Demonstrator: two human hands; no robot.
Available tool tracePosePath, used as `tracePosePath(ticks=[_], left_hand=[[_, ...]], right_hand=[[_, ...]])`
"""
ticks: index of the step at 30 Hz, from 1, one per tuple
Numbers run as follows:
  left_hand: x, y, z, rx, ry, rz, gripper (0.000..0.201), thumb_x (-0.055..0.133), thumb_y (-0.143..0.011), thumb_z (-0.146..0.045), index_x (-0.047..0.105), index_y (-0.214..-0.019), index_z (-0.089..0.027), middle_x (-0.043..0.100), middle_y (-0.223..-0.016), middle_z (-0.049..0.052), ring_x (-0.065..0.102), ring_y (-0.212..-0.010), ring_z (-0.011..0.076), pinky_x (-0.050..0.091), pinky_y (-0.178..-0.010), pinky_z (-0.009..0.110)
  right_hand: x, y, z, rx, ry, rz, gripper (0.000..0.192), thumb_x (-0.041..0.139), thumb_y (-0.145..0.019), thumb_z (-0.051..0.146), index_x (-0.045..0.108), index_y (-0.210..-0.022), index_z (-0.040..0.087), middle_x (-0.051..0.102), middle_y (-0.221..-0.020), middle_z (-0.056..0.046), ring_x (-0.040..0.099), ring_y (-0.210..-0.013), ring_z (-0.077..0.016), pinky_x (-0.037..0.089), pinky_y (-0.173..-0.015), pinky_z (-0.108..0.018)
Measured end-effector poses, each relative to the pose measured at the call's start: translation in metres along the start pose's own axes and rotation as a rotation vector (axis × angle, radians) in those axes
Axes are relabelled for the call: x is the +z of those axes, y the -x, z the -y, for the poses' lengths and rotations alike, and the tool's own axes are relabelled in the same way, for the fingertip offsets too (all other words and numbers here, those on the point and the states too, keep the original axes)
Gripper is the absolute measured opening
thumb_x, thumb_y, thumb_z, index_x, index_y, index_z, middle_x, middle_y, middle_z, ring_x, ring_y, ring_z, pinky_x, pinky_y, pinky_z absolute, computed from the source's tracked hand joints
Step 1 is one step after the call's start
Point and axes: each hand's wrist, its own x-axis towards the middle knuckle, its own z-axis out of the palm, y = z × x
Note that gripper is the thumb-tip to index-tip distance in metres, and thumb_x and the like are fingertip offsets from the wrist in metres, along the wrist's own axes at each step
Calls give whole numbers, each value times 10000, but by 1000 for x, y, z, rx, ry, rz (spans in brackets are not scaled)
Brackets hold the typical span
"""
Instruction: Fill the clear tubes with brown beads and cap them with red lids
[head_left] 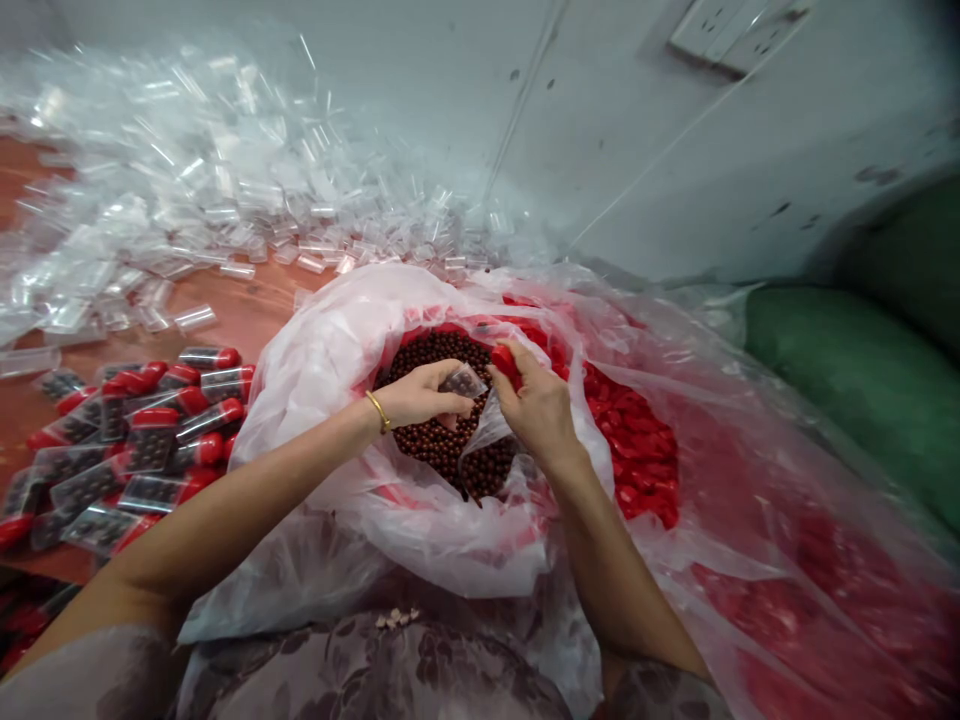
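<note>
My left hand (421, 395) holds a small clear tube (463, 381) filled with dark brown beads, over an open plastic bag of the same beads (450, 450). A gold bangle sits on that wrist. My right hand (536, 405) pinches a red cap (504, 362) right at the tube's open end. Both hands hover just above the bead pile, almost touching each other.
A bag of loose red caps (637, 450) lies right of the beads. Filled, red-capped tubes (150, 440) are stacked at the left on the reddish table. A heap of empty clear tubes (210, 200) covers the far left. Green sacks (862, 380) stand at the right.
</note>
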Motion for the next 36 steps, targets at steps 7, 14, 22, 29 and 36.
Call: tracePosePath(ticks=[7, 14, 22, 29, 36], left_hand=[[-1, -2, 5, 4, -47, -44, 155, 585, -734, -133, 452, -815, -133, 506, -607, -72, 506, -462, 32, 432, -459, 158], [-1, -2, 10, 47, -126, -62, 186, 601, -745, -218, 437, -803, -151, 475, -614, -79, 460, -417, 29, 374, -415, 163], [3, 5, 6, 145, -327, -114, 166, 597, -760, -249, 465, -772, -149, 453, -558, -80, 418, -456, 36, 324, -461, 177], [2, 1, 2, 59, -211, 62, 251, 656, -726, -296, 506, -836, -128, 499, -582, -72, 471, -419, 50, 359, -425, 185], [11, -1, 5, -20, -180, 230, 278, 701, -714, -315, 496, -776, -137, 537, -528, -67, 495, -409, 50, 384, -419, 168]], right_hand=[[10, 9, 9, -267, 130, 106, 479, 401, -854, 118, 454, -1330, 110, 668, -1037, -158, 649, -924, -250, 544, -806, -396], [3, 17, 8, -305, -106, 206, 635, 371, -834, 80, 279, -1456, 169, 543, -1298, -158, 545, -1183, -246, 469, -995, -454], [5, 22, 17, -160, -265, 207, 663, 425, -764, 46, 419, -1397, 240, 597, -1295, -73, 609, -1127, -206, 515, -955, -395], [-7, 17, 7, -152, -528, 158, 578, 507, -628, 42, 658, -1147, 247, 647, -1222, -42, 602, -1136, -248, 496, -962, -420], [10, -2, 20, 372, -968, -50, 402, 360, -885, 453, 697, -880, 232, 662, -700, -10, 425, -394, -72, 427, -449, -259]])
